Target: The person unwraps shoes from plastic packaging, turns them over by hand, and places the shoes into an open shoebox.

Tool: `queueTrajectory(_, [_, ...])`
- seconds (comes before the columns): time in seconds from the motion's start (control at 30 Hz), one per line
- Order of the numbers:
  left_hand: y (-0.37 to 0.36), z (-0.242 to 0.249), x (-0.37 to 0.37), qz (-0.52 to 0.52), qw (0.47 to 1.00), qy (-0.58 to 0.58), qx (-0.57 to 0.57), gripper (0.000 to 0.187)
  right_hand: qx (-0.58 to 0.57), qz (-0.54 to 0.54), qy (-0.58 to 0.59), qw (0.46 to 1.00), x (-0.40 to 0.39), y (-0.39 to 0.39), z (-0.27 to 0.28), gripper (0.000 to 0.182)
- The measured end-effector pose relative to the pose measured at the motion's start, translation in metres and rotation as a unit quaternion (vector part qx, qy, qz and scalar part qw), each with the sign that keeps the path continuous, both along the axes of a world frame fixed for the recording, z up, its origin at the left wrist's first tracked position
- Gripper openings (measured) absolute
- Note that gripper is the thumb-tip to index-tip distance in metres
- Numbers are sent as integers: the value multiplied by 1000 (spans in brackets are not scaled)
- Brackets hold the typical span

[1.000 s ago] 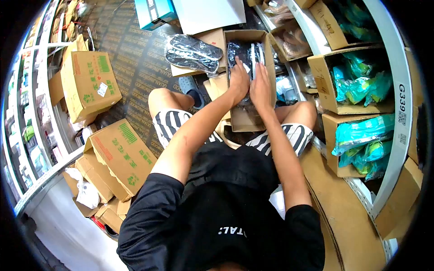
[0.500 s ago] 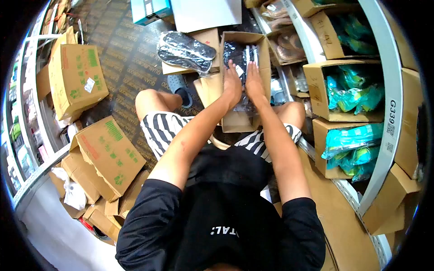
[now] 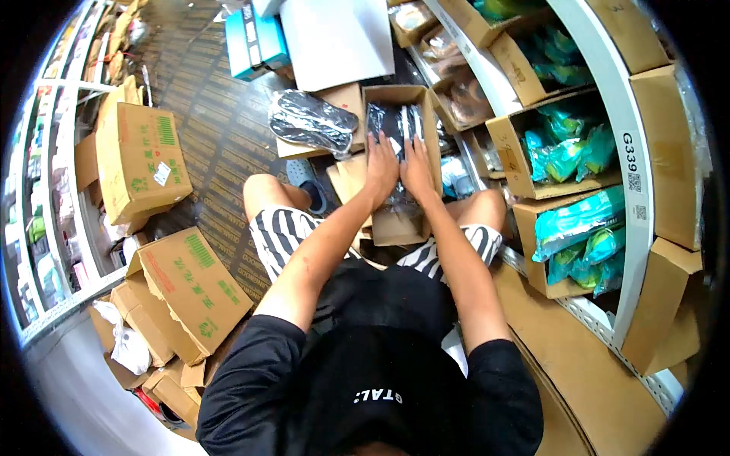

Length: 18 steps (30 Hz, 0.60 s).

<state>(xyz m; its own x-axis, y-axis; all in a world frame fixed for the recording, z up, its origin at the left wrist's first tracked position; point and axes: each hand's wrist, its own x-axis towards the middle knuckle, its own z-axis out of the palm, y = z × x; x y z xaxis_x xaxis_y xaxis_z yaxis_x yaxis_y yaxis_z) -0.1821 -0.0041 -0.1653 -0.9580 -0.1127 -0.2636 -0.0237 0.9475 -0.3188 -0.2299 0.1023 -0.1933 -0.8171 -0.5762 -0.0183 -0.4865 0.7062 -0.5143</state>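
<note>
Between my knees stands an open cardboard box (image 3: 399,230) with dark items in clear plastic (image 3: 397,124) inside. My left hand (image 3: 382,169) lies on the left part of these items, its fingers stretched out toward the far end of the box. Beside it, my right hand (image 3: 417,169) rests flat on the right part, fingers also extended. Neither hand is wrapped round anything. A black pair of insoles or soles in clear wrap (image 3: 313,121) lies on cardboard just left of the box.
Shelving with boxes of teal-wrapped items (image 3: 578,228) rises on the right. Cartons (image 3: 141,163) stand at left beside another shelf. A white board (image 3: 338,42) and a blue box (image 3: 257,42) are beyond the open box. A grey clog (image 3: 308,186) sits near my left knee.
The view has shifted, so the box and shelves appear lower or further left. Both hands have drawn slightly back toward me along the items in the box.
</note>
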Motion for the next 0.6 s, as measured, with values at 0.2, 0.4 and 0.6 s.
queueTrajectory(0.2, [12, 46, 28, -40, 999, -2, 34, 46, -147, -28, -41, 988, 37, 26, 4, 45])
queueTrajectory(0.4, [5, 47, 56, -60, 960, 111, 249, 24, -185, -61, -67, 979, 63, 45, 16, 40])
queueTrajectory(0.6, [8, 51, 77, -43, 897, 203, 391, 19, -129, -27, -25, 991, 77, 50, -2, 37])
